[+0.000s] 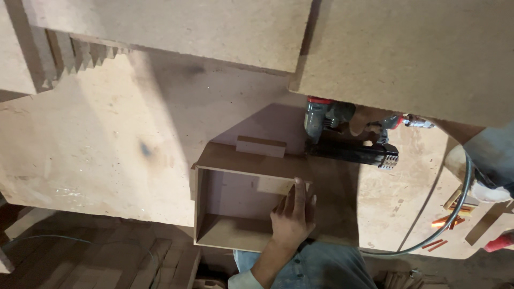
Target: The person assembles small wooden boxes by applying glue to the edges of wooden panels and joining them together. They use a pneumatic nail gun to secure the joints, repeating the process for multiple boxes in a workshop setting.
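In the head view, an open wooden box (243, 200) is seen at the bench (96, 144) edge. The left hand (293, 214) is laid flat on its right wall, its grip spread, pinching nothing. The right hand (364, 120) is largely hidden under a board (417, 53); its grip is wrapped around a nail gun (348, 139).

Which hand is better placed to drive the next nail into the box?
Right, probably: the right hand grips the nail gun just behind the box, while the left hand is braced flat on its side.
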The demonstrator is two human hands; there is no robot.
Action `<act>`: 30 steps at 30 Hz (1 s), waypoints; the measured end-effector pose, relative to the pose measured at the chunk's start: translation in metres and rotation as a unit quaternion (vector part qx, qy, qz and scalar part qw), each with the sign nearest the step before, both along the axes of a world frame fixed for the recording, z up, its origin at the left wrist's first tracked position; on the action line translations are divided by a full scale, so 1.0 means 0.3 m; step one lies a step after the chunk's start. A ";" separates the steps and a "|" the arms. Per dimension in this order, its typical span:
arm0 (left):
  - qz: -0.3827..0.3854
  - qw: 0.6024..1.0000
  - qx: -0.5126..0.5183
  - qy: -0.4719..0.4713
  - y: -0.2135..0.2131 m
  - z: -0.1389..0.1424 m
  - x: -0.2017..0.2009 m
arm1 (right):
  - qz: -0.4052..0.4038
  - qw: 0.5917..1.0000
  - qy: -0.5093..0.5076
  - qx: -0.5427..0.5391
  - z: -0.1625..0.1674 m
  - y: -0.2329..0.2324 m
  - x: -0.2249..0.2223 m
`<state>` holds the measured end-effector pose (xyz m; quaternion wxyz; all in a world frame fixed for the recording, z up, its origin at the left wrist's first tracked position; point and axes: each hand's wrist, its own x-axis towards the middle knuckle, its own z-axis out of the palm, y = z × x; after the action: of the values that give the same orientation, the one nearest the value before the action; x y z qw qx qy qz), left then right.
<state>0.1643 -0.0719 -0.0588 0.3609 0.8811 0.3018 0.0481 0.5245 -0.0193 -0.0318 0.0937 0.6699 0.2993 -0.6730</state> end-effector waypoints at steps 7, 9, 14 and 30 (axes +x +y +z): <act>-0.001 1.000 0.000 0.021 -0.001 -0.001 0.004 | -0.003 1.000 -0.006 -0.004 0.024 -0.015 -0.024; 0.000 1.000 0.000 0.014 0.002 0.000 0.007 | -0.005 1.000 -0.008 -0.003 0.029 -0.020 -0.023; -0.002 1.000 0.001 0.016 0.009 0.005 0.013 | -0.009 1.000 -0.010 -0.004 0.043 -0.027 -0.024; 0.012 1.000 0.003 0.005 0.011 0.006 0.019 | -0.049 0.996 0.018 -0.075 0.078 -0.058 -0.010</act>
<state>0.1699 -0.0688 -0.0571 0.3565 0.8788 0.3134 0.0491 0.5214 -0.0366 -0.0085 0.1054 0.6628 0.2166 -0.7090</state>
